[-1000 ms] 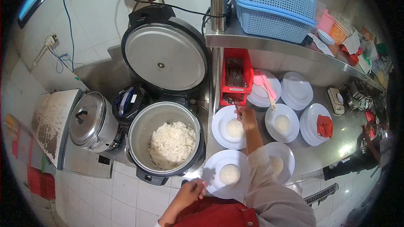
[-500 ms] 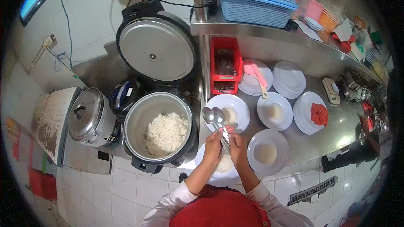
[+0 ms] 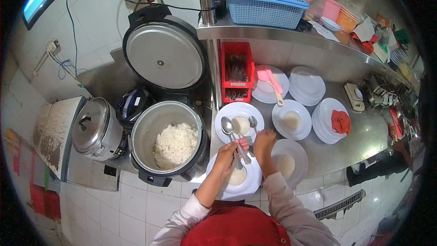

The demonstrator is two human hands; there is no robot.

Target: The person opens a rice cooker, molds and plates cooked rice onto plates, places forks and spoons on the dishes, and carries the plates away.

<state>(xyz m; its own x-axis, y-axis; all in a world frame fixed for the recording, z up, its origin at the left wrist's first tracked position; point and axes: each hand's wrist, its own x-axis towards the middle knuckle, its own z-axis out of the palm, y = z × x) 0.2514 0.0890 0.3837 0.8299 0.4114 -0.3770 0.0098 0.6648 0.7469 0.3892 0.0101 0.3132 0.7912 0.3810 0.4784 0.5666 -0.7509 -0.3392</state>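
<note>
Metal spoons (image 3: 227, 126) are gripped in my left hand (image 3: 226, 155), bowls pointing up and handles crossing below. My right hand (image 3: 264, 144) is closed round another spoon (image 3: 253, 122), whose bowl shows above the fingers. Both hands are over the gap between a white plate with a rice mound (image 3: 241, 125) and the nearer plate (image 3: 251, 178), which holds another rice mound (image 3: 236, 176). Right of my right hand lies a plate with rice (image 3: 286, 165); behind it is one more (image 3: 292, 119). Red cutlery bins (image 3: 237, 66) stand behind the plates.
An open rice cooker (image 3: 166, 140) with cooked rice stands left, near a lidded pot (image 3: 97, 128). Stacked plates (image 3: 307, 85) and a red cloth (image 3: 340, 121) lie at the back right. A steel shelf (image 3: 282, 32) holding blue baskets (image 3: 266, 1) overhangs the counter.
My right hand has come back from the bins with spoons, met my left hand, then parted rightward with one spoon. My left hand now holds spoons. The view has shifted.
</note>
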